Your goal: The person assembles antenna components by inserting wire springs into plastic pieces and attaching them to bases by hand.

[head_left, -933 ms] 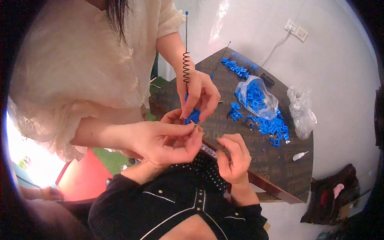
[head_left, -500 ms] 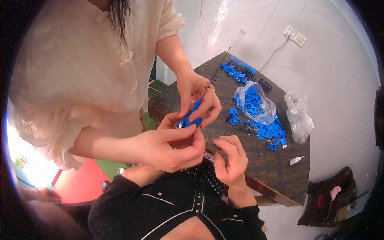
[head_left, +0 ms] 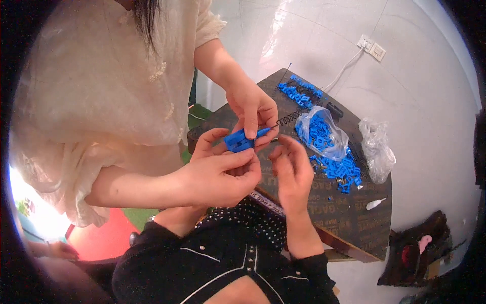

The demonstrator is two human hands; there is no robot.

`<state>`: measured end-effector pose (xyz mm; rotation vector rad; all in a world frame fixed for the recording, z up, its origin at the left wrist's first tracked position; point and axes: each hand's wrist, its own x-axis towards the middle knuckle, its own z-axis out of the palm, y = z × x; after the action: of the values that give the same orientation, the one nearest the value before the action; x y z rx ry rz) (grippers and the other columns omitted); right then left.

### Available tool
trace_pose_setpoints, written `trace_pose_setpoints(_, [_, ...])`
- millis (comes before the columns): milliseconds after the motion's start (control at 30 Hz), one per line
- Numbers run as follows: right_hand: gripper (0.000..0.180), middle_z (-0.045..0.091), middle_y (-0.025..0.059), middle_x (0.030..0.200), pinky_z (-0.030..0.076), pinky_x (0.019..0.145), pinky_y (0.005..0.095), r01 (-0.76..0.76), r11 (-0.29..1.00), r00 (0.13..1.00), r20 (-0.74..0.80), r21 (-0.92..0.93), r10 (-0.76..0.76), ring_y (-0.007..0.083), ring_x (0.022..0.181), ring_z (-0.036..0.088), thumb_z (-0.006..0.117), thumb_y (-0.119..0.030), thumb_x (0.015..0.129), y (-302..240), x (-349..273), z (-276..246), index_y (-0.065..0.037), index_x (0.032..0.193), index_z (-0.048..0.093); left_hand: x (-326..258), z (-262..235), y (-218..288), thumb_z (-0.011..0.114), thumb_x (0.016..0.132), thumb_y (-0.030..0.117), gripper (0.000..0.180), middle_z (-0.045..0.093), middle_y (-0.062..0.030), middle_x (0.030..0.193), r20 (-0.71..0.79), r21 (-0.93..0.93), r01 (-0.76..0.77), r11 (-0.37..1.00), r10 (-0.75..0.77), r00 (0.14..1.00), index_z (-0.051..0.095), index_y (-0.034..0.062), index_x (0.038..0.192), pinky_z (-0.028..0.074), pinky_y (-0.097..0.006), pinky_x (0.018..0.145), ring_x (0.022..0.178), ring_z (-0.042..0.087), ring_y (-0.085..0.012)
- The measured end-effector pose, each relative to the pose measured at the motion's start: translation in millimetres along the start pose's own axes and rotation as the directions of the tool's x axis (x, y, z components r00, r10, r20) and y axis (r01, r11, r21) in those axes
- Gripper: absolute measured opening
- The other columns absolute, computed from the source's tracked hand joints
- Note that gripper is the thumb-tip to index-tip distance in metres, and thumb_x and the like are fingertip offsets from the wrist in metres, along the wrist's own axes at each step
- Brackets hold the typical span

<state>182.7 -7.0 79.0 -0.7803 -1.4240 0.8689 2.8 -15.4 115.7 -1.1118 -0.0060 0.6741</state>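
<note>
Blue plastic clip block sat mid-view between co-worker's upper hand and co-worker's lower hand

Wearer's left hand at block's 9 o'clock, mostly hidden, grip impossible to tell

Wearer's right hand at 4 o'clock, fingers curled, gap narrow; anything pinched too small to tell

Risk: crowded fingers might have jostled block loose; springy black wire coil, at 2 o'clock, might have snagged filmy clear bag at 3 o'clock, scattering smooth, angular blue pieces
</note>
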Motion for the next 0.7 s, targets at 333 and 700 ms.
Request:
trace_pose_setpoints(333, [0.027, 0.043, -0.0025, 0.060, 0.024, 0.038, 0.0216, -0.494, 0.604, 0.853, 0.215, 0.625, 0.476, 0.0056, 0.044, 0.035, 0.055, -0.034, 0.090, 18, 63, 6, -0.009, 0.082, 0.049, -5, 22, -14, 0.071, 0.075, 0.010, 0.026, 0.049, -0.0036, 0.090, -0.145, -0.115, 0.046, 0.992, -0.062, 0.988, 0.052, 0.0022, 0.090, 0.051, -0.031, 0.078, 0.081, 0.054, -0.0144])
trace_pose_setpoints(700, [0.012, 0.045, -0.0013, 0.065, 0.027, 0.039, 0.0212, -0.465, 0.627, 0.872, 0.202, 0.625, 0.445, 0.0066, 0.045, 0.036, 0.057, -0.020, 0.088, 24, 64, 9, -0.011, 0.088, 0.051, 3, 22, 0, 0.069, 0.068, -0.001, 0.031, 0.045, -0.0095, 0.103, -0.225, -0.283, 0.140, 0.949, -0.208, 0.952, 0.053, 0.0002, 0.095, 0.047, -0.023, 0.077, 0.085, 0.055, -0.0164])
